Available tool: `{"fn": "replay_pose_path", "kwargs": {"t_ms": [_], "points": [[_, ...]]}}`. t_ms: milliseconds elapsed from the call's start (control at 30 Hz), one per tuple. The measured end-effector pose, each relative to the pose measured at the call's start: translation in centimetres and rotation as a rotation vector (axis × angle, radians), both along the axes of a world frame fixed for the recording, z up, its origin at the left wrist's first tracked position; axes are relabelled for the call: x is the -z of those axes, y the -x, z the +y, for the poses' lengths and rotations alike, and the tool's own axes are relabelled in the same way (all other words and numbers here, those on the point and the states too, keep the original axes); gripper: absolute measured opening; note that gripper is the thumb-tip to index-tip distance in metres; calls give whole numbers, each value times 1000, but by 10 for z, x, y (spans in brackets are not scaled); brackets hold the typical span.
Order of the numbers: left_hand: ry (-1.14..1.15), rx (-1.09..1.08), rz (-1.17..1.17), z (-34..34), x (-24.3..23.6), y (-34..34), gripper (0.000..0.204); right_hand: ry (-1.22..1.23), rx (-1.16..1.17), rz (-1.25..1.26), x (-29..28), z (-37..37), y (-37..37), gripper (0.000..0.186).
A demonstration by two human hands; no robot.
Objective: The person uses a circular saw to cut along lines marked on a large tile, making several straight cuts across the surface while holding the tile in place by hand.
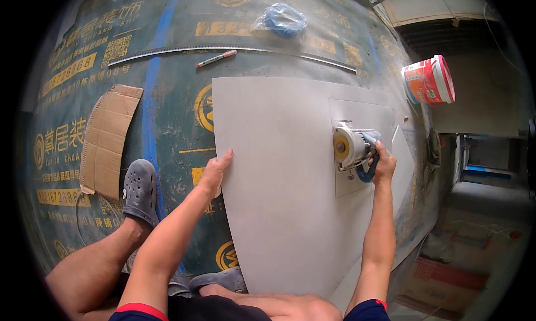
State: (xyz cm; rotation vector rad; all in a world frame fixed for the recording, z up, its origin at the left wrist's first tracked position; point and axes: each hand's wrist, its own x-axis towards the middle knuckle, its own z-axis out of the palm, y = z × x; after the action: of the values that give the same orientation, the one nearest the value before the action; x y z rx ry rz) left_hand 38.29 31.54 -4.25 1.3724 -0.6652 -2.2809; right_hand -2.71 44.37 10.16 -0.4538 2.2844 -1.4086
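A large pale grey tile (273, 181) lies in front of my knees on the printed floor covering. My left hand (215, 171) is closed on its left edge, thumb on top, with the other fingers partly hidden at the edge. A handheld tile cutter (353, 146) with a yellow disc-shaped part stands on a smaller grey tile piece (357, 111) at the right of the large tile. My right hand (384, 163) is wrapped round the cutter's rear handle. Whether its blade is turning cannot be made out.
Beyond the tile lie a long metal straightedge (251, 49), a red and white marker (216, 59) and a clear plastic bag with something blue (283, 20). Cardboard (109, 139) lies left, near my shoe (140, 191). A red and white bucket (429, 81) is at the far right.
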Motion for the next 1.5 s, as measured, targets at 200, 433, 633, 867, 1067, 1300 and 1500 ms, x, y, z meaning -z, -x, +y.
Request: {"fn": "replay_pose_path", "kwargs": {"t_ms": [200, 433, 633, 867, 1067, 1300, 1500], "points": [[-411, 65, 278, -6, 3, -7, 52, -4, -7, 11, 1, -6, 3, 30], [-494, 101, 340, -9, 12, -5, 42, -11, -22, 26, 1, -21, 1, 30], [-492, 84, 318, -10, 18, -4, 42, -19, -27, 17, 0, -46, 5, 30], [-529, 117, 383, -12, 8, -3, 47, 10, -38, 35, 3, -69, 11, 31], [-540, 111, 354, -14, 2, -2, 43, 7, -46, 44, 3, -85, 15, 31], [-528, 118, 308, -14, 5, -2, 38, 38, -46, 63, 6, -95, 18, 30], [-528, 105, 288, -14, 6, 0, 40, 31, -31, 50, 6, -103, 20, 31]]}}
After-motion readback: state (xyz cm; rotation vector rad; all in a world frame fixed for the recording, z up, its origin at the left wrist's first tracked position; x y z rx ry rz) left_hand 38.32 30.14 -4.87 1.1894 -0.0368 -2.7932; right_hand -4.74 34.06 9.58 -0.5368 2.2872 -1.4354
